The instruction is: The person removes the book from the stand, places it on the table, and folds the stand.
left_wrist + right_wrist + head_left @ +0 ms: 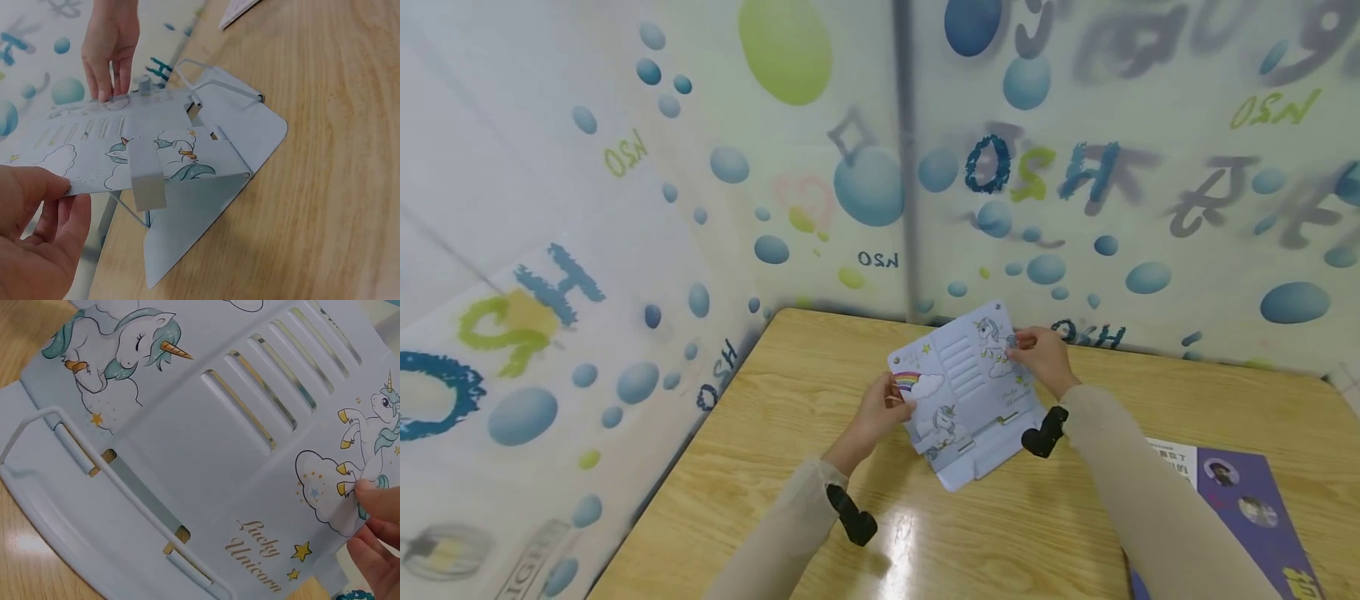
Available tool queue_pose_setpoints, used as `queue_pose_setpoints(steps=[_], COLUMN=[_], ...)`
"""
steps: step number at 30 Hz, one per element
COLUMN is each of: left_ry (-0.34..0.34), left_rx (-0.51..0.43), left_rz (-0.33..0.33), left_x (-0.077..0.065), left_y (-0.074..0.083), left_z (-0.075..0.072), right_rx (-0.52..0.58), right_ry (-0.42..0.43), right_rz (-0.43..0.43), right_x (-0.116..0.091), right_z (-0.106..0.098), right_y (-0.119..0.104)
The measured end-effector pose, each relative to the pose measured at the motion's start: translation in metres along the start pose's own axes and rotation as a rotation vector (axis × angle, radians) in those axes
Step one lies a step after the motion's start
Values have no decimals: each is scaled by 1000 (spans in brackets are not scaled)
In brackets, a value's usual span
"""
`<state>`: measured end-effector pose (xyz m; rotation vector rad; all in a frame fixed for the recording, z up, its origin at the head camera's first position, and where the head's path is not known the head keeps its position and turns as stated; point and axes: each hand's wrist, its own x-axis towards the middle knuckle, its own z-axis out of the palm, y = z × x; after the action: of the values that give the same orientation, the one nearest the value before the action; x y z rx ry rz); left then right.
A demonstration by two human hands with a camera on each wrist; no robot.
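A pale metal book stand [958, 392] printed with unicorns, clouds and a rainbow is tilted up above the wooden table. My left hand [874, 412] pinches its left edge between thumb and fingers. On the opposite edge, my right hand [1047, 358] grips the panel near a unicorn print. The left wrist view shows the flat base plate [253, 125] angled out from the panel, its lower edge at the tabletop. A bent wire bar [134, 478] runs across the panel's bottom in the right wrist view, beside a row of slots.
A purple and white book [1243, 483] lies at the table's right, partly behind my right sleeve. Walls printed with blue and green bubbles [868, 187] border the wooden table [760, 417] at the back and left.
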<state>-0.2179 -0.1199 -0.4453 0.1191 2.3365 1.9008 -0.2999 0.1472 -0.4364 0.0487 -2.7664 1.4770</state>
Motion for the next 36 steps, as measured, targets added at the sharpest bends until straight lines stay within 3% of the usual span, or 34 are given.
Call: queue_pose_setpoints(steps=[6,12,20,27,36], left_ry=[-71,-114,-78,-70,-72], left_rx=[-35,-114,-137,-115,-119], left_rz=[4,-56,-85,-87,-102], left_x=[-12,-23,-29,-30,-28], left_y=[0,2,5,6,7], left_z=[5,15,21,20,21], right_rx=[-2,-32,-54,-87,-143], right_ry=[-46,-75,-151,-285,-417], right_rz=[-22,-75,-103,-212,-255], right_x=[1,4,4,-6,-40], right_z=[3,6,7,-13,-28], right_y=[-5,-9,-16,-13,0])
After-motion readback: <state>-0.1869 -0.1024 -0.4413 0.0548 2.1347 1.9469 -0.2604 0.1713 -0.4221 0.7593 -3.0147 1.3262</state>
